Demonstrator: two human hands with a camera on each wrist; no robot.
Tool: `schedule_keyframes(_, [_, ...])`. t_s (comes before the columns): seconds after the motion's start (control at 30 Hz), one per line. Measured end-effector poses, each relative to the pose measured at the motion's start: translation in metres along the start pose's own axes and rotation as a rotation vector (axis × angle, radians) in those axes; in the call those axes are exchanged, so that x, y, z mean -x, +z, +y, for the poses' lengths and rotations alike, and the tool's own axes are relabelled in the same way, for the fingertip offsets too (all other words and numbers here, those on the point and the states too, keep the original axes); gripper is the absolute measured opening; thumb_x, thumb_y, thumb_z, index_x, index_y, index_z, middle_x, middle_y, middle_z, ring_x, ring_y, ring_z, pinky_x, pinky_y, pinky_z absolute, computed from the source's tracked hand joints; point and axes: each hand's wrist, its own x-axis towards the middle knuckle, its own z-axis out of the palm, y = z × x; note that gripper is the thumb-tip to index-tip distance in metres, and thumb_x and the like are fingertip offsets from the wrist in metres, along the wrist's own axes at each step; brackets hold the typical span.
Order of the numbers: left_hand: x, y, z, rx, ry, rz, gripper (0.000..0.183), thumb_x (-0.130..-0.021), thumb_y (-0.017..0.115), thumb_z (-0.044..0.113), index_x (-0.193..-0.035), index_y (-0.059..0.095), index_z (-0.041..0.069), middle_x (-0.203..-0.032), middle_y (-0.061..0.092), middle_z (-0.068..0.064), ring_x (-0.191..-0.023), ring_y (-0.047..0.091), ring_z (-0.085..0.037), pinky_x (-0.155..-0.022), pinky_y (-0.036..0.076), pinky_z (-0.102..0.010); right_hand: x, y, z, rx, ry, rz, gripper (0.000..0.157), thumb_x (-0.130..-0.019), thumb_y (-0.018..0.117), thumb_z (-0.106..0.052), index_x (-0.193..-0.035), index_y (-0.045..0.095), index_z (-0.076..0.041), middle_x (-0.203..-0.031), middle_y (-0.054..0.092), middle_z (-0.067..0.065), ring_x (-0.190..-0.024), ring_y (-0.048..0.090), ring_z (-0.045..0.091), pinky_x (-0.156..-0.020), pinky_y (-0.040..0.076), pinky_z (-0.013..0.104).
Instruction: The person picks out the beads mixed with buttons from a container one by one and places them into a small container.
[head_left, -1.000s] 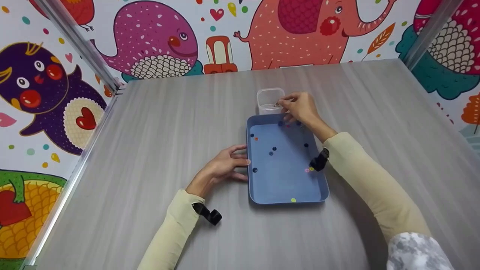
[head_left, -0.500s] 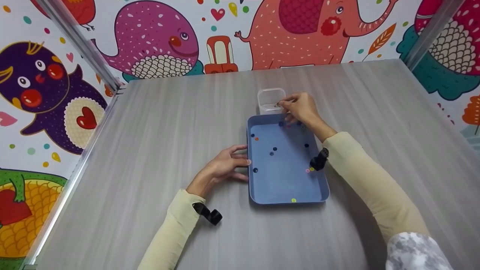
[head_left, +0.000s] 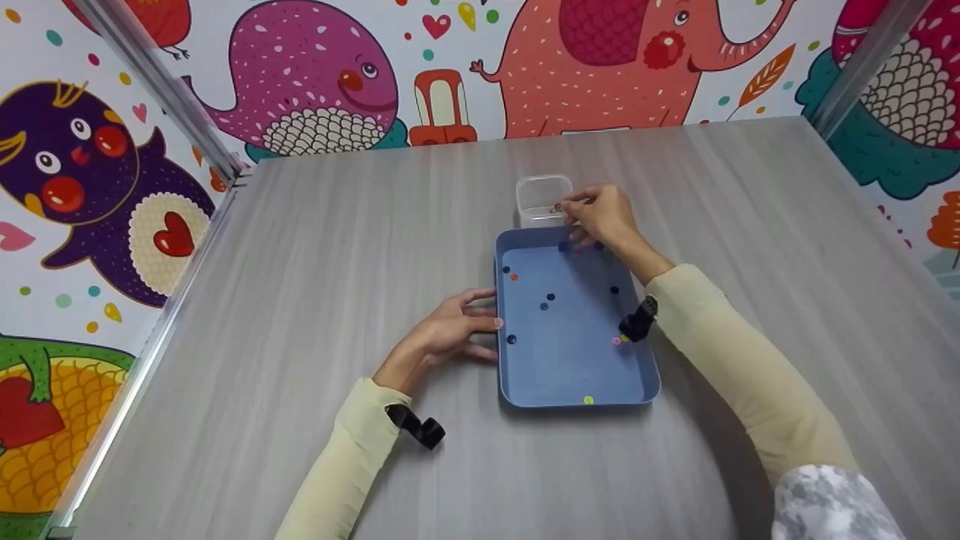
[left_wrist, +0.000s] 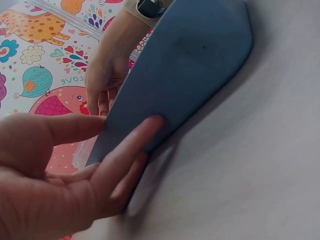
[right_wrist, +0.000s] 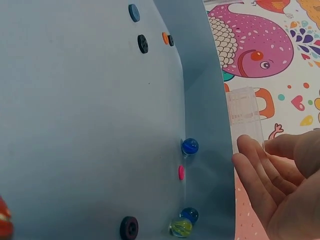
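Observation:
My left hand [head_left: 450, 330] rests its fairly straight fingers against the left outer wall of a blue tray [head_left: 577, 367], thumb tip at the rim. My right hand [head_left: 606, 214] is over a clear plastic box [head_left: 532, 196] just behind the tray. Thumb and forefinger pinch a small round thing [head_left: 556, 208], too small to identify; the right wrist view hides those fingertips behind the box edge. Loose in the tray lie several dark buttons [right_wrist: 143, 44], a pink button [right_wrist: 181, 172], an orange button [right_wrist: 165, 38], blue marbles [right_wrist: 190, 146] and a yellow-green marble [right_wrist: 180, 228].
The tray and box stand on a grey wood-grain table [head_left: 337, 247]. A patterned wall with cartoon animals [head_left: 315, 82] closes off the back and sides, with a metal corner post [head_left: 161, 86] at the left. Each wrist wears a black camera [head_left: 416, 427].
The head view shifts very slightly. Both hands keep nearly the same places, the left at the tray wall, the right over the clear box; the tray's contents look unchanged.

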Motion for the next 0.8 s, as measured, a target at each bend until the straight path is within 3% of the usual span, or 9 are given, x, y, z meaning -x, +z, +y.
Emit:
schedule_keyframes(0.5, [0.000, -0.001, 0.000, 0.002, -0.004, -0.008, 0.068, -0.094, 0.061, -0.003, -0.154, 0.033, 0.008, -0.145, 0.049, -0.025, -0.111, 0.065, -0.031, -0.074, 0.066, -0.041, 0.007, -0.007, -0.005, -0.002, -0.001, 0.006, 0.026, -0.098, 0.065, -0.022, -0.117, 0.072, -0.005, -0.083, 0.074, 0.007, -0.054, 0.066, 0.008, -0.053, 0.061, 0.027])
schedule_keyframes(0.8, [0.001, 0.000, 0.000, 0.006, -0.003, -0.005, 0.067, -0.094, 0.062, -0.002, -0.154, 0.033, 0.008, -0.145, 0.050, -0.024, -0.111, 0.064, -0.029, -0.073, 0.066, -0.041, 0.027, -0.017, -0.009, 0.046, -0.040, -0.027, 0.031, -0.099, 0.064, -0.027, -0.120, 0.071, -0.005, -0.099, 0.074, 0.019, -0.064, 0.070, 0.012, -0.052, 0.059, 0.021])
